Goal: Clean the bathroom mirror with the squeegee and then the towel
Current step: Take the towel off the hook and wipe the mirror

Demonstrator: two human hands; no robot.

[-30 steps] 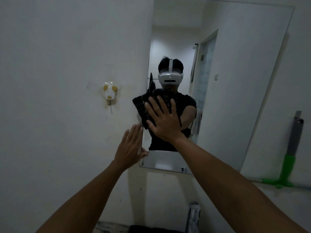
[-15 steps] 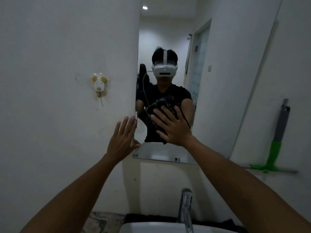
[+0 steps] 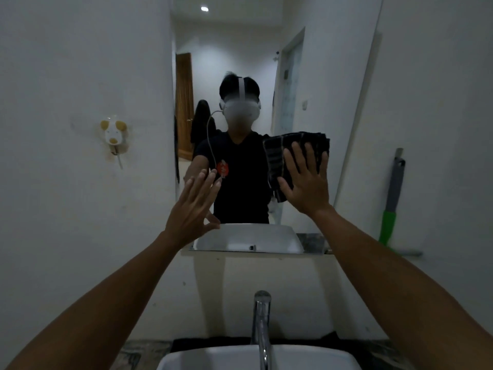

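Observation:
The tall wall mirror (image 3: 320, 76) hangs above the sink. My right hand (image 3: 306, 182) presses a folded dark towel (image 3: 280, 153) flat against the glass at mid height, right of centre, with the fingers spread over the cloth. My left hand (image 3: 192, 209) is open with fingers apart, palm toward the mirror's lower left part, and holds nothing. The squeegee (image 3: 390, 209), with a grey and green handle, leans upright against the wall to the right of the mirror, its blade resting on a ledge.
A chrome faucet (image 3: 261, 324) rises over the white basin (image 3: 213, 359) directly below my arms. A small animal-shaped hook (image 3: 113, 134) sticks to the wall left of the mirror. White walls close in on both sides.
My right hand has slid the towel rightward across the glass. My left hand has moved from the mirror's left edge onto the glass. The view has tilted down, showing faucet and basin.

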